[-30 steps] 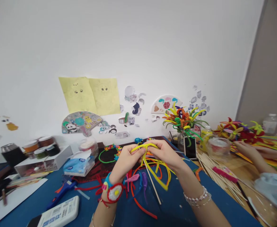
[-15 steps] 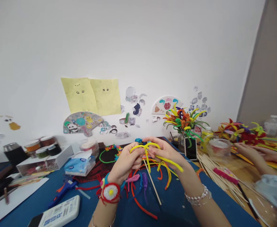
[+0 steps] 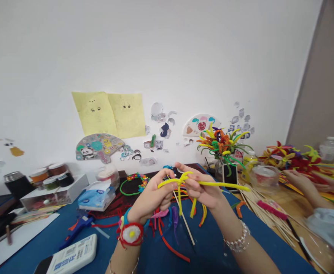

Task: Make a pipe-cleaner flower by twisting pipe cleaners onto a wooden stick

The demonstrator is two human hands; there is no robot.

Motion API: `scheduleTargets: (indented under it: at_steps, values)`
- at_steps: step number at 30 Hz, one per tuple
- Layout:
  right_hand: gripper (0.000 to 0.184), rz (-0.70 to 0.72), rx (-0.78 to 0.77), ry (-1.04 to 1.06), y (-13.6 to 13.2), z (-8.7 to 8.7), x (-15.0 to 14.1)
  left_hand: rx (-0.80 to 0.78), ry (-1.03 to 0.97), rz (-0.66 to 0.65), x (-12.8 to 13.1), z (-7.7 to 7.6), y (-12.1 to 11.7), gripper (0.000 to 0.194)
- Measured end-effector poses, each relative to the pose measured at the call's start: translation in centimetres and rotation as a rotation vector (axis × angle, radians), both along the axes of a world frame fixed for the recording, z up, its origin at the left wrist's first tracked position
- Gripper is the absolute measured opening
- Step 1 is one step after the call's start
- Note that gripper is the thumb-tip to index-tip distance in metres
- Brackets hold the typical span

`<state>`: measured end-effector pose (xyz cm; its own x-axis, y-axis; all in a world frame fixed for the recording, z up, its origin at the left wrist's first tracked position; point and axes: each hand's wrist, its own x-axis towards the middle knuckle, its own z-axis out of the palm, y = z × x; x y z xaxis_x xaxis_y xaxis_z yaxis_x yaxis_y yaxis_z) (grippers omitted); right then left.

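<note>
My left hand (image 3: 157,195) pinches a bent yellow pipe cleaner (image 3: 221,184) near its looped left end. Facing it, my right hand (image 3: 202,188) grips the same yellow strand, its index finger raised and pointing up-left. One long end sticks out to the right past my right hand, and a shorter piece hangs between the hands. Below them a thin wooden stick (image 3: 187,228) slants down to the right; its upper end is hidden behind the fingers. Orange, pink and purple pipe cleaners (image 3: 172,251) lie on the blue mat under my hands.
Behind the hands lies a beaded ring (image 3: 124,194). To the left are a tissue pack (image 3: 95,198), a blue glue gun (image 3: 75,230) and a white bottle (image 3: 72,257). A vase of pipe-cleaner flowers (image 3: 221,148) and wooden sticks (image 3: 269,217) stand right, near another person's hands (image 3: 301,182).
The yellow pipe cleaner's long end has swung from hanging down to pointing out right. My right index finger has lifted, and both hands stay close together.
</note>
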<state>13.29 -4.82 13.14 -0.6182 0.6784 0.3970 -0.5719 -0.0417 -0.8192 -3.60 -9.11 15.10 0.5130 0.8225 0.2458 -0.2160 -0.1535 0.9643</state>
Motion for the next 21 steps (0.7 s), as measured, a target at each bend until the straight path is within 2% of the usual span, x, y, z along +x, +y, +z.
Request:
scheduleTargets:
  at_steps: [3,8,10,12,15,18,21]
  values:
    - [0.034,-0.075,0.032,-0.036,-0.1,0.1,0.0,0.067,0.056,0.098,0.2,0.1,-0.3,0.023]
    - [0.031,-0.247,0.183,-0.146,-0.8,0.5,-0.2,0.09,0.09,0.171,0.3,0.1,-0.1,0.026]
    - [0.024,-0.401,0.286,-0.206,-1.0,0.8,-0.2,0.105,0.115,0.183,0.3,0.1,0.0,0.025]
    - [0.018,-0.603,0.459,-0.305,-1.1,1.1,-0.1,0.105,0.139,0.182,0.1,0.1,0.1,0.024]
    - [0.014,-0.802,0.788,-0.439,-1.5,1.7,0.5,0.007,0.133,0.071,-0.4,-0.1,0.4,0.024]
    - [0.022,-0.799,1.042,-0.488,-1.9,2.0,1.4,-0.141,0.057,-0.126,-1.0,-0.4,1.0,0.02]
    - [0.027,-0.764,1.194,-0.518,-2.4,2.2,1.9,-0.225,-0.046,-0.265,-1.2,-0.9,1.9,0.016]
